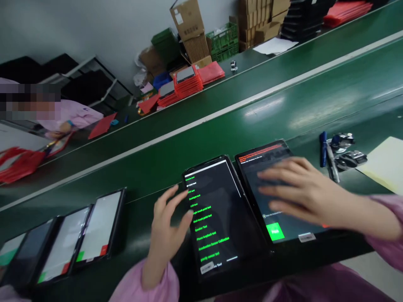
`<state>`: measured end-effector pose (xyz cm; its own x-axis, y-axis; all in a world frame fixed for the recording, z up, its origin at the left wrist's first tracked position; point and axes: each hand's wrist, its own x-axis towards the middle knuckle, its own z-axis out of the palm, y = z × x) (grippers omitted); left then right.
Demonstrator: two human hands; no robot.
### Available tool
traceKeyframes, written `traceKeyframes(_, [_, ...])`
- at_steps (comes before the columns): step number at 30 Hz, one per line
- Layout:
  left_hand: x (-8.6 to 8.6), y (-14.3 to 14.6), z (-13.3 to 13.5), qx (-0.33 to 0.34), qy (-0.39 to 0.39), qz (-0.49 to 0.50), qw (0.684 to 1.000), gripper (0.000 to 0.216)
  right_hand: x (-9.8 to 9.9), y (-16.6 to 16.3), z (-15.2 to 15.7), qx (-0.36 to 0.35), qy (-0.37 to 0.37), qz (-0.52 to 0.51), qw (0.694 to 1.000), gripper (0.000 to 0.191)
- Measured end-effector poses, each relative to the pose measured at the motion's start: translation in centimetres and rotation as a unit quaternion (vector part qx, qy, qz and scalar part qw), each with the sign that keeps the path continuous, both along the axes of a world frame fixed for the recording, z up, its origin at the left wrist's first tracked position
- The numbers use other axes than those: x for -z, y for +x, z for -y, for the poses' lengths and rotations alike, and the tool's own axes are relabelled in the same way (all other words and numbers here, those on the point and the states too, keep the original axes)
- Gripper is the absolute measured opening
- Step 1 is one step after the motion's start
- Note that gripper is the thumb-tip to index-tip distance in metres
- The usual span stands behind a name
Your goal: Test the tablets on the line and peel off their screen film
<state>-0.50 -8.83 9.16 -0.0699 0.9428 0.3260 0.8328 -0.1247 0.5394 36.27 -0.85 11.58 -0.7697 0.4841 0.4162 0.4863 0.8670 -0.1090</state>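
Two black tablets lie side by side on the green bench in front of me. The left tablet (220, 218) shows a list of green text lines on a dark screen. My left hand (168, 228) is open beside its left edge, fingertips touching the screen near the list. The right tablet (277, 197) shows red text at the top and a green button lower down. My right hand (299, 191) lies flat and open across its screen, fingers spread and blurred by motion. Both arms wear pink sleeves.
Three more tablets (66, 245) with pale screens stand in a row at the lower left. Pens (327, 155), metal clips (349, 157) and a yellow sheet (385, 163) lie at the right. Beyond the green conveyor (283, 96) are red trays (189, 82), cardboard boxes and a person in pink (69, 115).
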Motion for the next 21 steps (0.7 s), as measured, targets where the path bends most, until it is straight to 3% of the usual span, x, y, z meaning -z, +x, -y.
traceKeyframes(2, [-0.4,0.2,-3.4,0.003,0.000,-0.050,0.999,0.051,0.7,-1.2,-3.3,0.082,0.007,0.024,0.996,0.046])
traceKeyframes(4, [-0.7,0.7,-5.1,0.004,-0.012,-0.081,0.997,0.052,1.5,-2.1,-5.5,0.128,0.003,0.056,0.990,0.048])
traceKeyframes(9, [-1.0,0.6,-2.3,0.065,-0.020,-0.092,0.993,0.039,1.8,-1.1,-4.9,0.046,-0.016,0.034,0.998,0.047])
traceKeyframes(11, [-1.0,0.2,-1.3,0.060,-0.001,-0.090,0.994,0.036,1.6,-0.6,-4.3,0.050,-0.008,0.012,0.999,0.046])
traceKeyframes(15, [-0.9,0.0,-2.9,0.026,0.026,-0.094,0.995,0.037,1.6,-1.2,-4.9,0.096,0.009,0.014,0.995,0.038])
traceKeyframes(21, [-0.1,0.2,-4.8,0.034,0.030,-0.120,0.992,0.030,2.6,-2.4,-6.1,0.099,0.019,0.033,0.994,0.036])
